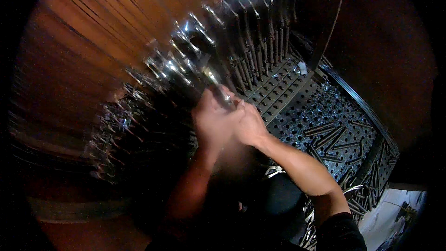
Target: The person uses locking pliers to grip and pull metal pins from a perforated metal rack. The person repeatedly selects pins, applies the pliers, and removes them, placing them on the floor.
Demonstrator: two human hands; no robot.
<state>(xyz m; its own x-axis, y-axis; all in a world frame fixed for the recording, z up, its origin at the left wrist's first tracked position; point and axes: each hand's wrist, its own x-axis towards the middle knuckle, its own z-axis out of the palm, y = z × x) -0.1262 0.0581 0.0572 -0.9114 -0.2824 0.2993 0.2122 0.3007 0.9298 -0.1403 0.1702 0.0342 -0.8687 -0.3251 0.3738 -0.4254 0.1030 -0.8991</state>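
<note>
My left hand (209,118), smeared by motion, is closed around a shiny metal tube (213,76) in the middle of the head view. Right against it, my right hand (251,123) is closed too, its fingers pressed at the tube's lower end. The tube leans up and to the left from between my hands. Just beyond stands a curved bank of slender metal tubes (204,35) with bright, bent upper ends. My palms and the lower part of the held tube are hidden.
At the right lies a perforated metal plate (306,116), strewn with shavings and short loose rods (330,137). More rods (371,176) are heaped lower right. A rust-brown curved wall (83,32) rises at the left; a thin cable (335,18) hangs at the upper right.
</note>
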